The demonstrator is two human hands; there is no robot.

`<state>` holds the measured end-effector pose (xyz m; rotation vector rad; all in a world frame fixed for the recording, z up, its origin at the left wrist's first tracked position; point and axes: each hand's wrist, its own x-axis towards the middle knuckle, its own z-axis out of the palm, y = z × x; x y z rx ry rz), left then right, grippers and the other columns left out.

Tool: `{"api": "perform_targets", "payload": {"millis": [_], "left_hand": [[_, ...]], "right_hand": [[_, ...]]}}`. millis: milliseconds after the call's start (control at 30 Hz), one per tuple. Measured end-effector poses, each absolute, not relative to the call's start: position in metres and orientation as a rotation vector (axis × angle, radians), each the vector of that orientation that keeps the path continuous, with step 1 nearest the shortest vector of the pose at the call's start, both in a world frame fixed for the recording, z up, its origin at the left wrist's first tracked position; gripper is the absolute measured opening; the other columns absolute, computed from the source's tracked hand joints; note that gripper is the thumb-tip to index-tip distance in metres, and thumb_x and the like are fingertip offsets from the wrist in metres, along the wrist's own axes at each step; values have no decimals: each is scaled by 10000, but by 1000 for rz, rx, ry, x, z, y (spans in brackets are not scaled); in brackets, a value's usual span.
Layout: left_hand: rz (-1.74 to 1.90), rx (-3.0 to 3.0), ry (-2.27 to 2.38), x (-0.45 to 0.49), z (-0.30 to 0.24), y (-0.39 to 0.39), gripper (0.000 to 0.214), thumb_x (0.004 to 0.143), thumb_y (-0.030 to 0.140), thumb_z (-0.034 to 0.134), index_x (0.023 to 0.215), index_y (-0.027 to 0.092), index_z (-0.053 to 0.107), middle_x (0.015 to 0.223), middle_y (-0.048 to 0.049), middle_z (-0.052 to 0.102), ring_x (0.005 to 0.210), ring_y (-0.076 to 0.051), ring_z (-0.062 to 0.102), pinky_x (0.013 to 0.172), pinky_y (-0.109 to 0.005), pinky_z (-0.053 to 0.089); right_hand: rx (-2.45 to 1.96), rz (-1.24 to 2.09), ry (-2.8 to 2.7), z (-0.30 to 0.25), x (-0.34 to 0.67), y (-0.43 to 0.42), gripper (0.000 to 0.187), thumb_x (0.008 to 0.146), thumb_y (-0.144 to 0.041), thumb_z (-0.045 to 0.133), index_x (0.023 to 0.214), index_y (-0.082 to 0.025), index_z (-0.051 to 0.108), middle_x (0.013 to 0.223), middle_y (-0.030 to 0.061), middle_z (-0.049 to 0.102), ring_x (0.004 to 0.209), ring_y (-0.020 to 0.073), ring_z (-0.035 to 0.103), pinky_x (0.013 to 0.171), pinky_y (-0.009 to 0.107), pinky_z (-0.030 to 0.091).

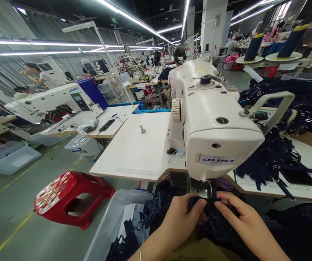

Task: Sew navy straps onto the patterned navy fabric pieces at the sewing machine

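My left hand and my right hand meet low in the view, just below the head of a white Juki sewing machine. Both pinch a piece of dark navy fabric with thin straps, fingers closed on it. More of the same navy fabric lies heaped on the white table to the right of the machine. A thin bracelet shows on my left wrist.
A clear plastic bin with navy pieces stands on the floor at my left, beside a red plastic stool. Another Juki machine sits on the left table. Thread cones stand at the back right. Other people work farther off.
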<state>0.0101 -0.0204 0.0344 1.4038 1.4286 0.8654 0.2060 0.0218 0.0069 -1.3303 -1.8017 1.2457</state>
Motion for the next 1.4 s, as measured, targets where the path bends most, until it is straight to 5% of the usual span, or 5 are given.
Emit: {"api": "perform_targets", "payload": {"millis": [167, 333, 567, 800, 1400], "left_hand": [[1268, 2403, 1943, 1, 20, -14, 215, 967, 333, 519, 996, 155, 636, 875, -83, 694, 815, -203, 666, 714, -305, 531], [722, 2986, 1547, -2, 15, -12, 300, 999, 322, 477, 1234, 159, 568, 1307, -70, 598, 1256, -187, 505, 1071, -345, 368], [605, 2970, 1704, -3, 0, -17, 353, 1004, 327, 469, 1338, 223, 512, 1466, -49, 459, 1371, -198, 372, 1085, -380, 275], [730, 2936, 1833, 1, -6, -20, 361, 999, 307, 485, 1348, 223, 519, 1455, -57, 473, 1389, -188, 350, 1147, -378, 138], [718, 2921, 1923, 7, -9, -22, 418, 978, 327, 511, 1373, 189, 496, 1489, -90, 422, 1410, -217, 320, 1143, -369, 179]], "right_hand": [[-1375, 1158, -1781, -5, 197, 45, 294, 901, -521, 503, 1004, -249, 542, 674, -56, 435, 628, 139, 500, 602, 238, 443], [-1253, 1220, -1805, 0, 193, 54, 240, 934, -476, 468, 974, -239, 463, 706, -47, 459, 690, 148, 528, 628, 249, 445], [-1278, 1125, -1845, -3, 207, 57, 293, 904, -491, 504, 1053, -244, 550, 1025, 69, 653, 1010, 228, 617, 693, 269, 514], [-1273, 1020, -1960, 4, 197, 65, 313, 909, -512, 484, 909, -235, 629, 929, 59, 676, 900, 220, 637, 726, 280, 520], [-1267, 855, -2024, -4, 196, 75, 338, 872, -469, 513, 854, -216, 735, 929, 105, 738, 913, 292, 670, 835, 407, 548]]}}
